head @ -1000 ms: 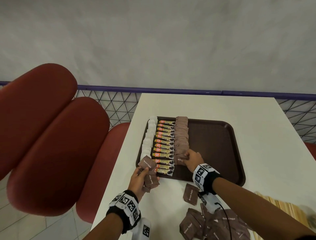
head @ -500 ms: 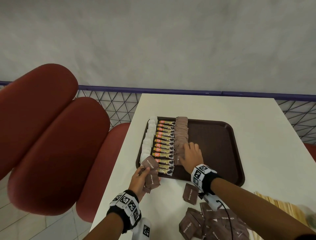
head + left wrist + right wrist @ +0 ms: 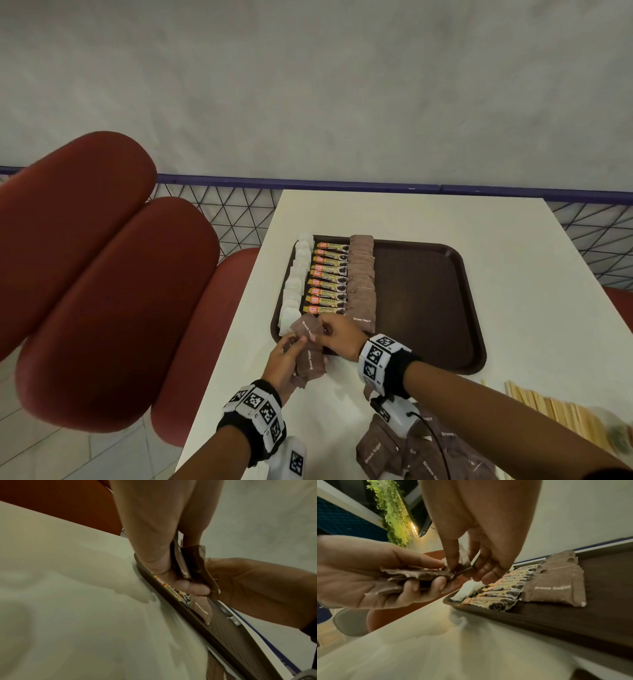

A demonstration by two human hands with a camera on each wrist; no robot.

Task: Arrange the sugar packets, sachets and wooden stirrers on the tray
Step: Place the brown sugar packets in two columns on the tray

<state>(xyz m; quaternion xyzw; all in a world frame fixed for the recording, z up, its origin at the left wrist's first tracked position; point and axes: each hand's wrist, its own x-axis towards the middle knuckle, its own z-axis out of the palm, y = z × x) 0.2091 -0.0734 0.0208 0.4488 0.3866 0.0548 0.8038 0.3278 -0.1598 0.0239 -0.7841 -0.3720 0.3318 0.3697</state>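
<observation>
A dark brown tray (image 3: 428, 301) lies on the white table (image 3: 513, 257). On its left side stand three rows: white sachets (image 3: 295, 287), coffee granule sticks (image 3: 327, 279) and brown sugar packets (image 3: 360, 281). My left hand (image 3: 286, 358) grips a small stack of brown sugar packets (image 3: 310, 363) at the tray's near left corner. My right hand (image 3: 337, 334) pinches the top packet (image 3: 306, 324) of that stack between thumb and fingers; the right wrist view shows this packet (image 3: 462, 565) in the pinch. Wooden stirrers (image 3: 555, 409) lie on the table at the right.
A loose pile of brown sugar packets (image 3: 411, 452) lies on the table near its front edge, under my right forearm. Red padded seats (image 3: 102, 274) stand to the left of the table. A blue rail with wire mesh (image 3: 376, 187) runs behind the table.
My right hand left the brown sugar row on the tray and came left to my left hand, where it took hold of the top packet. The left hand stayed put with its stack.
</observation>
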